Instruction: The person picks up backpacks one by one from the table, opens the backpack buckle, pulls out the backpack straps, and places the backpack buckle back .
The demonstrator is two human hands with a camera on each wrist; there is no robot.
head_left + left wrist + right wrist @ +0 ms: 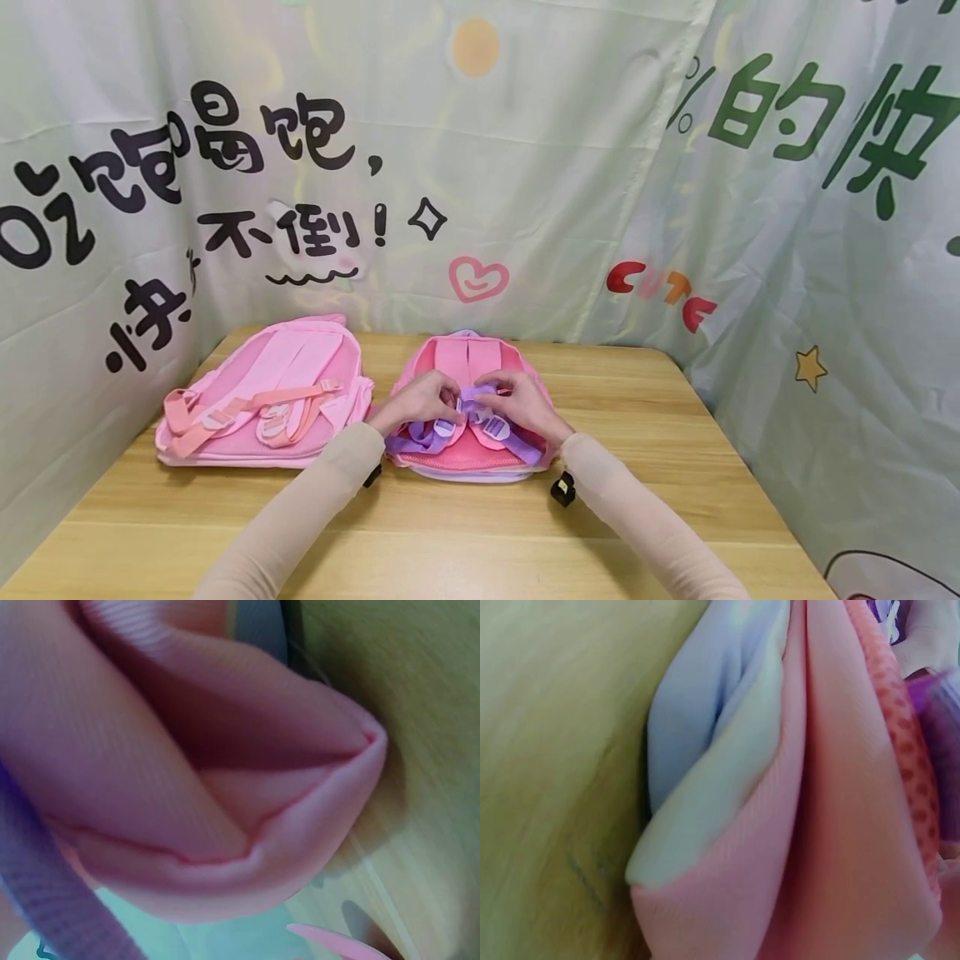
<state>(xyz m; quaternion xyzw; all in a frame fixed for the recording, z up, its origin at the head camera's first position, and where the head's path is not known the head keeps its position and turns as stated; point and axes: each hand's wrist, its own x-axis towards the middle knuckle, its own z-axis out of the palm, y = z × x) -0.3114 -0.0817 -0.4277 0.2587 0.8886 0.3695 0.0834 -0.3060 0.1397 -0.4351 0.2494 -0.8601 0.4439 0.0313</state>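
Note:
A pink backpack [468,354] with purple straps lies on the table, its strap side facing up. Over its middle, my left hand [422,398] and right hand [525,407] are close together. Both pinch a short purple strap [478,392] between thumb and fingers; whether its clip is joined cannot be made out. Two pale adjuster buckles show just below, one being the right-hand adjuster buckle [497,427]. The left wrist view is filled by the bag's folded pink side [225,817] and a purple strap [60,885]. In the right wrist view, lilac fabric [690,712] edges the bag.
To the left lies a lighter pink backpack [292,358] with peach straps [225,417], almost touching the first bag. The wooden table [465,542] extends in front and to the right. Printed curtains [525,183] hang behind and on both sides.

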